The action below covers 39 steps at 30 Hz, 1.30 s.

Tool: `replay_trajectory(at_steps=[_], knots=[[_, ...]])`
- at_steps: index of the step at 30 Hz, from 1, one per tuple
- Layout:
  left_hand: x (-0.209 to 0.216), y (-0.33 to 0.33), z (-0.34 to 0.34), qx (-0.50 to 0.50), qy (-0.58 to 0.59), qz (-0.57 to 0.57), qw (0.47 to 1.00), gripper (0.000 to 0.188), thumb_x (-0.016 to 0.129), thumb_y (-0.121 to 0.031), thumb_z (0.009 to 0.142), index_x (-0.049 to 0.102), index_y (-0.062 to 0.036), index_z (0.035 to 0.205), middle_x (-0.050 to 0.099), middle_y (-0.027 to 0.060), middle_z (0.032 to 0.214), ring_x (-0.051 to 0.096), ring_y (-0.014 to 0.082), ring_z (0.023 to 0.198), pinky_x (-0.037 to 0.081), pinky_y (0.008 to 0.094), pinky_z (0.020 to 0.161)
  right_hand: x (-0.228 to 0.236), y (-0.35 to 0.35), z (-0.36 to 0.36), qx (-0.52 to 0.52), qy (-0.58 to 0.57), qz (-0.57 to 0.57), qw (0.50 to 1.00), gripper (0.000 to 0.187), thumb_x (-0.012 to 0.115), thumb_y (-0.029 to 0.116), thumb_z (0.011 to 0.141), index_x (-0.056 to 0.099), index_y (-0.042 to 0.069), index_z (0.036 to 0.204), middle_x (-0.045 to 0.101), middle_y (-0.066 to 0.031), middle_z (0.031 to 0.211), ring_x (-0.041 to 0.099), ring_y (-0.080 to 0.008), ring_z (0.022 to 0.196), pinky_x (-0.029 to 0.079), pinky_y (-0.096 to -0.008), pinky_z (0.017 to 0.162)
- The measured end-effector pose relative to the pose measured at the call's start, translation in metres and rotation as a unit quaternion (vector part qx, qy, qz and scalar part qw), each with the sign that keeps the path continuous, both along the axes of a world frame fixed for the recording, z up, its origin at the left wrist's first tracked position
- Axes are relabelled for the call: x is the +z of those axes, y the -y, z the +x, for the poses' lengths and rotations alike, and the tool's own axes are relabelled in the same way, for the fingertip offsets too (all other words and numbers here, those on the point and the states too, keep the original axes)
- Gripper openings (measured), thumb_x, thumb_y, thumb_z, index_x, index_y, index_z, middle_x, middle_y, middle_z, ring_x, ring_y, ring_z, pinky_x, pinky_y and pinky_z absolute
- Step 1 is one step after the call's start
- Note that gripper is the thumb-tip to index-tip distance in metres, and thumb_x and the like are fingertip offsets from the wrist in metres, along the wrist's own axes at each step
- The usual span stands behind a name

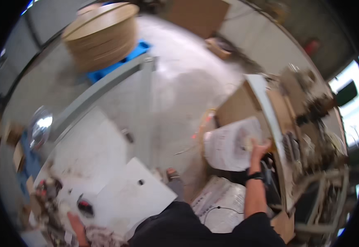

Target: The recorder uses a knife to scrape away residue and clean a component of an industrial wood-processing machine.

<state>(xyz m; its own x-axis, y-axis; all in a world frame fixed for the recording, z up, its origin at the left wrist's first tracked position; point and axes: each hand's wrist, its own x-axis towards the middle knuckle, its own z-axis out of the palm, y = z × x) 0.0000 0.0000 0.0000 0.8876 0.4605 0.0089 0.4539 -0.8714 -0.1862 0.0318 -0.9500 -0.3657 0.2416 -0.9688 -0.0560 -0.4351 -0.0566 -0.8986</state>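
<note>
My right arm, with a dark band at the wrist, stretches out to the right. Its hand point(259, 149) is at the near end of a white plastic-wrapped cylinder, perhaps a roll point(231, 144); the fingers look apart, and whether they touch it I cannot tell. At lower left, my left hand point(75, 222) lies low over the white tabletop point(101, 152), its fingers smeared by motion. A small black and red object point(85, 206) lies just beyond it. A white board point(136, 191) with a dark spot rests on the table in front of me.
A cardboard-sided box with a pale edge point(259, 92) stands around the cylinder. Below is a clear-wrapped white package point(222, 201) with a thin black cord. A grey frame point(105, 84) crosses beyond the table. Far left, a large tan spool point(101, 39) sits on a blue pallet point(119, 61).
</note>
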Motion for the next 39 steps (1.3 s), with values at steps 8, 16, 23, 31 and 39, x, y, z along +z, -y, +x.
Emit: replay_trajectory(at_steps=[8,16,23,31,39], knots=[[-0.215,0.266,-0.068,-0.013,0.072,-0.130,0.989,0.060,0.054,-0.033,0.098,0.045,0.0086,0.140,0.042,0.0294,0.148,0.038,0.0402,0.140,0.028,0.0456,0.117,0.045,0.168,-0.020,0.316,-0.157,0.017,0.936,0.055,0.061,0.018,0.095,0.045,-0.007,0.140,0.055,-0.0180,0.135,0.055,-0.0274,0.120,0.043,-0.0368,0.103],[-0.235,0.283,-0.088,-0.008,0.082,-0.166,0.983,0.067,0.049,-0.041,0.101,0.036,0.0047,0.148,0.034,0.0228,0.156,0.027,0.0342,0.148,0.019,0.0441,0.122,0.094,-0.121,-0.008,0.595,-0.143,-0.001,0.791,0.061,0.041,0.041,0.105,0.041,-0.008,0.142,0.045,-0.0283,0.146,0.046,-0.0391,0.133,0.035,-0.0432,0.111],[-0.242,0.285,-0.057,0.012,0.123,-0.175,0.977,0.072,0.052,-0.043,0.099,0.036,0.0073,0.147,0.035,0.0246,0.155,0.028,0.0350,0.147,0.019,0.0445,0.122,0.110,-0.166,0.003,0.553,-0.230,-0.144,0.787,0.059,0.031,0.046,0.106,0.050,0.000,0.135,0.062,-0.0262,0.123,0.058,-0.0435,0.115,0.042,-0.0461,0.099],[-0.250,0.281,-0.038,0.053,0.176,-0.178,0.967,0.070,0.052,-0.041,0.099,0.037,0.0102,0.145,0.038,0.0268,0.152,0.031,0.0387,0.144,0.023,0.0454,0.121,0.114,-0.175,0.008,0.556,-0.245,-0.147,0.781,0.057,0.029,0.045,0.106,0.053,-0.001,0.128,0.064,-0.0260,0.116,0.058,-0.0456,0.107,0.043,-0.0484,0.093],[-0.256,0.274,-0.029,0.048,0.173,-0.179,0.967,0.067,0.053,-0.039,0.100,0.038,0.0097,0.144,0.038,0.0265,0.151,0.032,0.0386,0.144,0.024,0.0459,0.120,0.111,-0.173,0.009,0.566,-0.233,-0.153,0.776,0.056,0.029,0.043,0.106,0.054,-0.002,0.127,0.063,-0.0270,0.117,0.057,-0.0460,0.109,0.043,-0.0479,0.095]])
